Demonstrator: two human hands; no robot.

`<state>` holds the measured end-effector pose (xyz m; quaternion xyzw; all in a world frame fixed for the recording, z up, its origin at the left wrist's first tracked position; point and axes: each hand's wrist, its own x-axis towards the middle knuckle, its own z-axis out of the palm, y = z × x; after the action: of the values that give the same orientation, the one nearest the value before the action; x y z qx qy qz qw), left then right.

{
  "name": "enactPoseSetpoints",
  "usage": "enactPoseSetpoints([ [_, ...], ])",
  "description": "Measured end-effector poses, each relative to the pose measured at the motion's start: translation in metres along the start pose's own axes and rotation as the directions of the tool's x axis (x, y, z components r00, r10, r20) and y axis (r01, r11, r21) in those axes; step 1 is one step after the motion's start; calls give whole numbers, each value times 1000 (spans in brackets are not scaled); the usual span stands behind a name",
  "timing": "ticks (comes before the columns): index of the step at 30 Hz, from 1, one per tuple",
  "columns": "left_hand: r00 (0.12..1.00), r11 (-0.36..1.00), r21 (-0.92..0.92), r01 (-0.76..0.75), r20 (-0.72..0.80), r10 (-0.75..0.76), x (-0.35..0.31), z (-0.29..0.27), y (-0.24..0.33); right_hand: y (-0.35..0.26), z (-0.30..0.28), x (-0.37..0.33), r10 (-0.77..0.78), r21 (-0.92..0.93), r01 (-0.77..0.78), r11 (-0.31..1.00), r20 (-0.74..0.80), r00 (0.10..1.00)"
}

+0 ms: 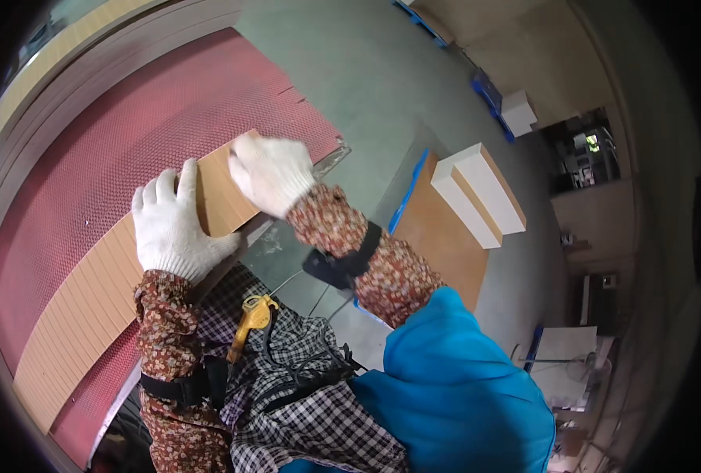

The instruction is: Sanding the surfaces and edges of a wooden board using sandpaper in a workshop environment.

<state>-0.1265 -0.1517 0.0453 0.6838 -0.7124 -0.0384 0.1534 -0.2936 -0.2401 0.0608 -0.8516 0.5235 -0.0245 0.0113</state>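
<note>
A long, light-brown wood-look panel (90, 292) with evenly spaced cross grooves lies on a red textured mat (185, 94) that covers the worktable. My left hand (167, 225), in a white knit glove, rests flat on the panel with thumb and fingers spread. At the panel's right end, my right hand (273, 175), gloved the same way, is curled closed against the surface. Its fingertips are slightly blurred, and whatever they may hold is hidden. Close to my waist, a yellow air blow gun (253, 315) hangs by the table's near edge.
Long stacked boards (90, 67) border the table's far left side. On the floor to the right, white box-shaped pieces (481, 197) sit on a brown sheet (437, 236) with a blue edge. Farther off are a white box (518, 114) and a fan (591, 369).
</note>
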Motion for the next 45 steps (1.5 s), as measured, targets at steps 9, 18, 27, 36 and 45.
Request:
enactPoseSetpoints([
  [9,999,991,-135,-20,-38,15,-1,-18,-4,20,15,-118,-193,120,216,969,-179,965],
  [18,996,994,-102,38,86,-30,2,-17,-3,4,1,-93,22,314,65,947,-267,963],
  [27,994,989,-136,50,99,-37,1,-19,-3,-4,-3,-94,-8,306,97,947,-279,960],
  [36,996,990,-140,35,81,-23,3,-11,-3,0,-6,-84,-68,252,122,960,-213,975],
  [45,998,989,-148,14,58,-6,3,-14,-2,-3,-3,25,-116,118,132,984,-129,985],
])
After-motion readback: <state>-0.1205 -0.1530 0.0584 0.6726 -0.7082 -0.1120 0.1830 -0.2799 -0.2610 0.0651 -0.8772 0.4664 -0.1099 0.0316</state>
